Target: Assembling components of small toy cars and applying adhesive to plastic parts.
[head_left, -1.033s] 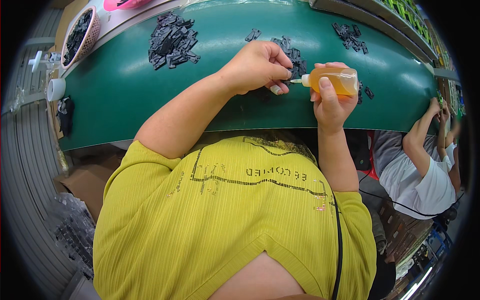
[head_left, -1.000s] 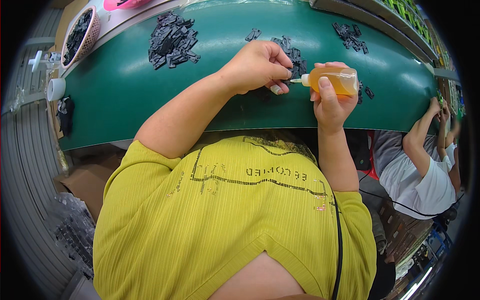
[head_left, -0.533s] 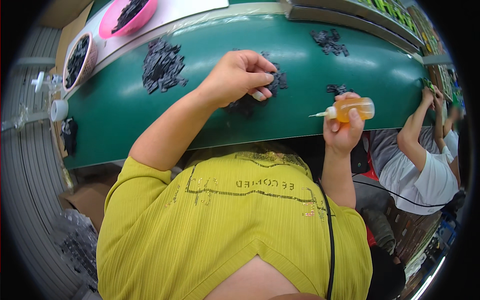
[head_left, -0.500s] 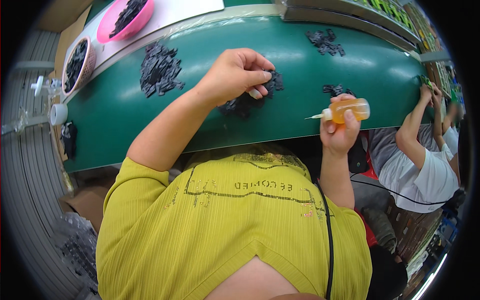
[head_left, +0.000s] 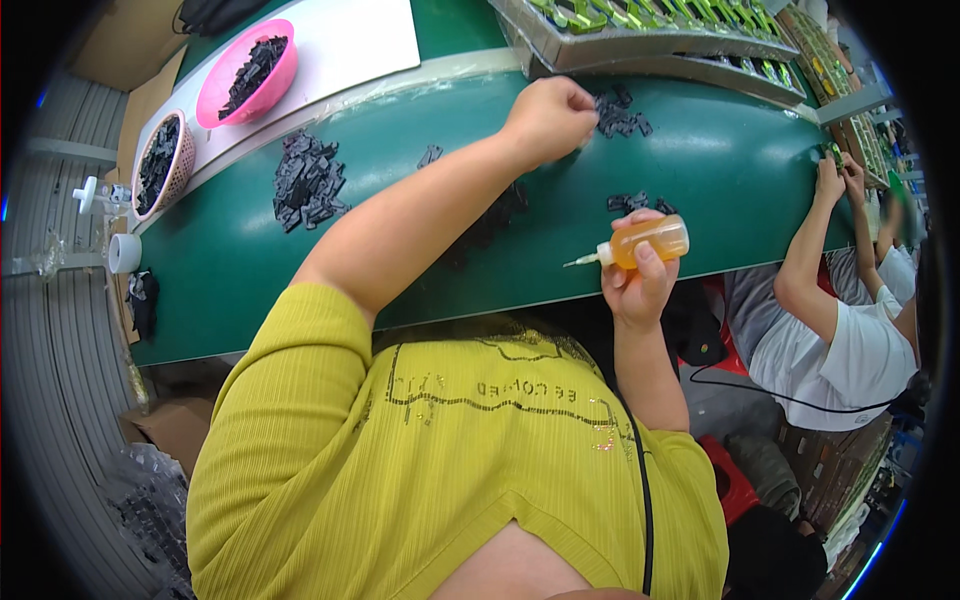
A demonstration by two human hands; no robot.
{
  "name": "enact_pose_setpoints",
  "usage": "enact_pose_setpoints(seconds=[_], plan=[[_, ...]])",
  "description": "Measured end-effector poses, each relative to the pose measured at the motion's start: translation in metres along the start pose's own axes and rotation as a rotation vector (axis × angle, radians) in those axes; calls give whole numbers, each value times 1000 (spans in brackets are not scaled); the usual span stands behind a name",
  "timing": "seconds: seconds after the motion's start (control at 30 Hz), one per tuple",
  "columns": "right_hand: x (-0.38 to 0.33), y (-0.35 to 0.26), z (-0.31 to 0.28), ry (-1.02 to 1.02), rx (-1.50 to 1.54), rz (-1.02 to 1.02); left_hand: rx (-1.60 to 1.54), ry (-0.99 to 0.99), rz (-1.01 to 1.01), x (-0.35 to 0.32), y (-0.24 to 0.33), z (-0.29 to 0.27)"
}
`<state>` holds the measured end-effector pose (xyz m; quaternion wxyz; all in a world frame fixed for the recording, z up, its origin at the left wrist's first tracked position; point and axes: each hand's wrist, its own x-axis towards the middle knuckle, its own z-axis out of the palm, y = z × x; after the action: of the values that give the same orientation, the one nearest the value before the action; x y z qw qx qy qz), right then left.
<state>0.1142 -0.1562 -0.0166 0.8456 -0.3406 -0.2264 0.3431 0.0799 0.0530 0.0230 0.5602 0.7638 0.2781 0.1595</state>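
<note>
My left hand [head_left: 552, 120] is stretched out across the green table. Its fingers are pinched together beside a far pile of small black pieces [head_left: 624, 112]; whatever they hold is hidden. In my right hand [head_left: 638, 292] lies a clear squeeze bottle [head_left: 650, 243] of amber liquid. The bottle is tipped sideways, its thin needle tip pointing left above the table's near edge. Just beyond it sits a small group of black pieces [head_left: 632, 203]. My left forearm partly covers a middle pile of black pieces [head_left: 503, 208]. Farther left is a larger black pile [head_left: 305, 182].
A pink bowl [head_left: 284, 86] and a pale woven basket [head_left: 184, 172], both with black pieces, stand at the far left. A tray of green parts [head_left: 580, 50] borders the back. A white tape roll [head_left: 124, 253] is at the left edge. To the right a co-worker [head_left: 815, 330] handles something green.
My left hand has gone from the middle pile out to the far right pile. My right hand keeps its hold on the bottle, and the whole view has shifted slightly.
</note>
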Motion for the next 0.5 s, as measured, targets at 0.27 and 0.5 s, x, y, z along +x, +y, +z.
enact_pose_setpoints(seconds=[0.27,0.5], plan=[[1,2,-10,-30,60,66,-41,191,84,-85,-41,-95],[13,-1,-23,-65,397,124,-78,527,0,-164,-75,-152]])
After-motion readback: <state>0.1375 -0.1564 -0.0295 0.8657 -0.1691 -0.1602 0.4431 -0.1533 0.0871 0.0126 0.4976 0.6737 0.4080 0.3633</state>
